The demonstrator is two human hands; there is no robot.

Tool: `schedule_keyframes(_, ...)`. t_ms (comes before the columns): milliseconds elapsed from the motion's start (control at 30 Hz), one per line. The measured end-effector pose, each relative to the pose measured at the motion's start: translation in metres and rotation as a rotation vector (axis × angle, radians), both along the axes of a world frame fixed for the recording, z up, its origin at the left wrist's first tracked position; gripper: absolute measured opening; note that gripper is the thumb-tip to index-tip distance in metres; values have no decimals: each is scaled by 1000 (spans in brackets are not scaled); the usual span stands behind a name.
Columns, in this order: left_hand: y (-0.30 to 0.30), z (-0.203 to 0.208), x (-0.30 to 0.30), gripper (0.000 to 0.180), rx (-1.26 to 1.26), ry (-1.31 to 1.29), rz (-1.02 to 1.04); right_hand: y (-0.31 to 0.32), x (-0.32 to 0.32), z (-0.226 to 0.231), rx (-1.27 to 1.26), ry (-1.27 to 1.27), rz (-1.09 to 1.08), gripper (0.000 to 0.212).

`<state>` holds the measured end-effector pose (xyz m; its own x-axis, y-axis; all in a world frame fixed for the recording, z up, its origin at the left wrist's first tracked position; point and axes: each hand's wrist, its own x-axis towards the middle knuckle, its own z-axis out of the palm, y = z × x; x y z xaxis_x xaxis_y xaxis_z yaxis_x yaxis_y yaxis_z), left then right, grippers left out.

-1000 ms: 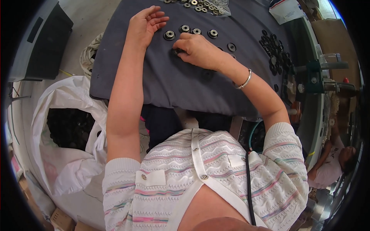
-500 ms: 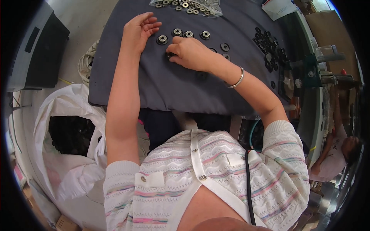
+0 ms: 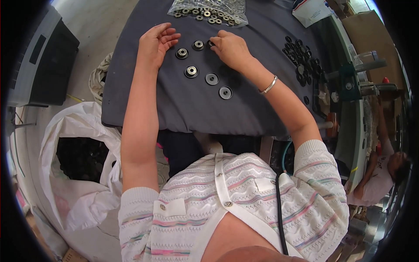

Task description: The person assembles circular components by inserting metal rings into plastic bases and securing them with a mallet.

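Right hand (image 3: 231, 49) on the near side of the clear plastic bag of small silver metal rings (image 3: 241, 20), thumb and fingertips narrowed onto the edge of a dark round disc (image 3: 211, 43). Mostly hidden under those fingers, so can't tell about any ring in its middle. Left hand (image 3: 158, 41) out to the left of the bag and a bit nearer the body, fingers loosely curled with gaps between, nothing visible in the grip.

Also on the near side of the bag: three black round discs with shiny silver metal centres (image 3: 191, 71), and, farther from the bag, two bare black discs with grey faces (image 3: 212, 78). All lying on the dark grey cloth table cover (image 3: 174, 111). Heap of loose black round discs (image 3: 301, 69) well off to the right of the bag.

Tips for handling these, imo: pinch by the outer rim, not the middle. Keep level while shifting, tilting probably being risky with a loose fit (no way to judge tightness from this angle). Go gently around the neighbouring disc nearest the bag, pretty easy to nudge. Maybe use the left hand for steadying too. And keep bare ones apart from metal-centred ones, just to dodge mix-ups.
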<state>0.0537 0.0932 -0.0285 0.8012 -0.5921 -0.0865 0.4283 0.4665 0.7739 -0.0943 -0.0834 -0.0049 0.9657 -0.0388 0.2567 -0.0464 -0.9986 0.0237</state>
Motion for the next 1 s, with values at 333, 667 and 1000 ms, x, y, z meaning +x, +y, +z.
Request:
schedule_keyframes(333, 0, 0, 1, 24, 16, 4, 12, -37, 70, 12, 5, -23, -124, 24)
schedule_keyframes(667, -1, -1, 3, 26, 30, -30, 8, -62, 95, -6, -120, 92, -20, 16)
schedule_keyframes(1000, -2, -3, 2, 25, 0, -23, 9, 5, -1, 36, 485, 45, 214, 20)
